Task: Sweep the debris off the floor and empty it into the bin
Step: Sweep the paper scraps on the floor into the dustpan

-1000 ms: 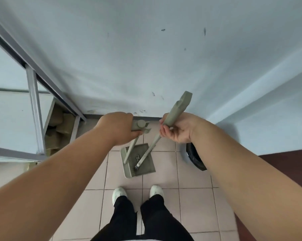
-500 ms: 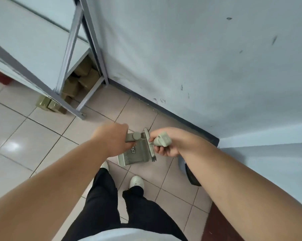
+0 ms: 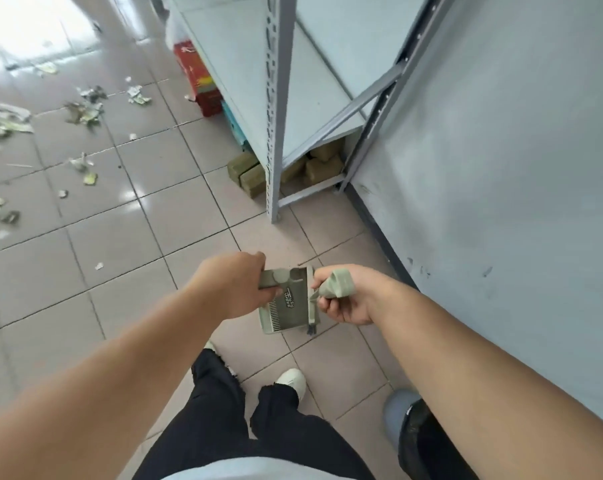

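Now the left hand (image 3: 236,284) grips the grey-green plastic dustpan (image 3: 288,308) handle and the right hand (image 3: 345,299) clamps the matching broom handle (image 3: 338,287), both upright, while the scattered pale paper debris (image 3: 81,112) lies well apart, far left, nearer the left hand.

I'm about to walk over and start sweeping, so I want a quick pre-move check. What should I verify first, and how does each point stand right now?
1. Left hand grips the grey-green plastic dustpan's handle: ok.
2. Right hand grips the matching grey-green broom handle: ok.
3. Dustpan empty before sweeping: cannot tell; only its back shows.
4. Scattered pale green and white paper debris located, on the glossy tiled floor ahead to the left: ok.
5. Path to it free of the grey metal shelving unit: ok; the tiles between look bare.
6. Black-lined bin within reach for emptying, by the right arm: ok.
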Action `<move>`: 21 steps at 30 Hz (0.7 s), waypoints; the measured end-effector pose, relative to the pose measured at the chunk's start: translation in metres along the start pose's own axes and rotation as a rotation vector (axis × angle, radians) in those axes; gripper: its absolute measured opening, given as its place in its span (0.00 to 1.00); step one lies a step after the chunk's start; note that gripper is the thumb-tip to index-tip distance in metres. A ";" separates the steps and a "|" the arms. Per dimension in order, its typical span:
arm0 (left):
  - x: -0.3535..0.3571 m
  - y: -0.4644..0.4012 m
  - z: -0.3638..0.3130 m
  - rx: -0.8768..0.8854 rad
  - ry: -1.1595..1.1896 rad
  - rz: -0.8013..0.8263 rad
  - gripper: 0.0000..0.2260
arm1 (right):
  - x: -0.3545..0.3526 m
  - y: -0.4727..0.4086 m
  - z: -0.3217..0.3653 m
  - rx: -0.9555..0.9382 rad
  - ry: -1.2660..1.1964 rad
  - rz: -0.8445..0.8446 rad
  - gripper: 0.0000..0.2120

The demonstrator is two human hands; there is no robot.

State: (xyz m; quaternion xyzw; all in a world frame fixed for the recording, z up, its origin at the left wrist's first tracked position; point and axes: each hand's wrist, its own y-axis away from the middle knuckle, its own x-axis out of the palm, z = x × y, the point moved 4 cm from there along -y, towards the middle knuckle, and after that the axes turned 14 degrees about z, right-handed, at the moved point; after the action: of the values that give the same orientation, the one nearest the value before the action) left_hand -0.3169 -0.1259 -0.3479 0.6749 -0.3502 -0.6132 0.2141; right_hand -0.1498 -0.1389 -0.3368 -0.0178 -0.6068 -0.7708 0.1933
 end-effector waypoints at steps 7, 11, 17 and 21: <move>-0.004 0.040 0.134 -0.176 0.218 -0.081 0.17 | 0.115 -0.054 0.063 0.084 0.194 0.060 0.14; -0.003 0.062 0.218 -0.267 0.339 -0.126 0.17 | 0.184 -0.091 0.095 0.099 0.253 0.092 0.12; 0.010 0.092 0.330 -0.415 0.515 -0.190 0.17 | 0.282 -0.138 0.136 0.097 0.333 0.130 0.14; 0.015 0.111 0.384 -0.502 0.598 -0.251 0.16 | 0.339 -0.159 0.160 0.098 0.480 0.166 0.10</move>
State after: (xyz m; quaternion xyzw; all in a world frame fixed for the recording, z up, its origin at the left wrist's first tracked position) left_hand -0.7156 -0.1562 -0.3381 0.7877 -0.0271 -0.4778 0.3879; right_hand -0.5468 -0.0522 -0.3535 0.1253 -0.5766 -0.7040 0.3953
